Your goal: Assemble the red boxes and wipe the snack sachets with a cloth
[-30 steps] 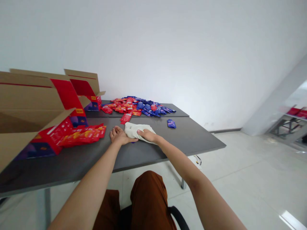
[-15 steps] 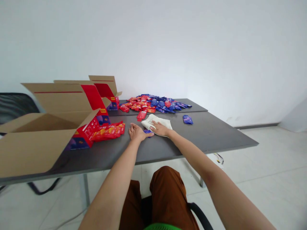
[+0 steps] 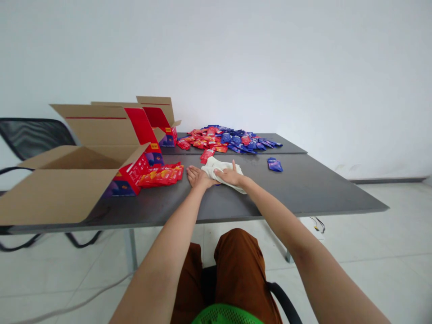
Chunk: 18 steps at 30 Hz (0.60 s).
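a dark grey table is seen before a white wall, with open cardboard boxes grouped at its left end. a large heap of red and blue sachets is left loose on the far side, and red sachets are laid beside the nearest box. a white cloth lies mid-table, pressed by the open, unclenched right hand; the open left hand is laid flat just beside it.

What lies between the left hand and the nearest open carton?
In the head view, a strip of red sachets lies on the table between the left hand and the carton.
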Motion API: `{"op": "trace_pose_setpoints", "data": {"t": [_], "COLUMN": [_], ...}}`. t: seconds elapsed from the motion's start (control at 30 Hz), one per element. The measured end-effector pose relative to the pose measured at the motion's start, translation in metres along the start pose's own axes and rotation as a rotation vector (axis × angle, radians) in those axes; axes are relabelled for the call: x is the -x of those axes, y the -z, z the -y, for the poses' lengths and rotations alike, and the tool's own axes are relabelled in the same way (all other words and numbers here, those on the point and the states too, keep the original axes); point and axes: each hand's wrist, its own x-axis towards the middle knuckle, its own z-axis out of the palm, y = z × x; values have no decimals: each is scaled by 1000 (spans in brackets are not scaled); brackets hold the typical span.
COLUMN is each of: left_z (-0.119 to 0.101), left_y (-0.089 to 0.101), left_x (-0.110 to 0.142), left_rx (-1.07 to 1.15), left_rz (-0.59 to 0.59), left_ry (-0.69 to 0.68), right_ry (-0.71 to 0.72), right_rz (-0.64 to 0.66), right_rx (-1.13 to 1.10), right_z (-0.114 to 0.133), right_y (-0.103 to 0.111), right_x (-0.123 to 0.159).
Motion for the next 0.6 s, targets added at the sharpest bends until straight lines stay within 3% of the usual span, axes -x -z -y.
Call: {"op": "trace_pose_setpoints", "data": {"t": [0.2,0.43,0.6], "left_z": [3,9,8], "left_y": [-4,-2,-1], "left_x": [-5,5,5], "left_rx": [-113,-55,-58], "left_rz": [1,-47,-56], "left_ry": [-55,-364,-313], "right_ry": [-3,29,-3], "right_rz": [-10,-57,69], "right_rx": [38,64,-216], "right_z": [-14,-25,-13], "right_y": [-5,-8,8], "right_x": [-9,-12,7]}}
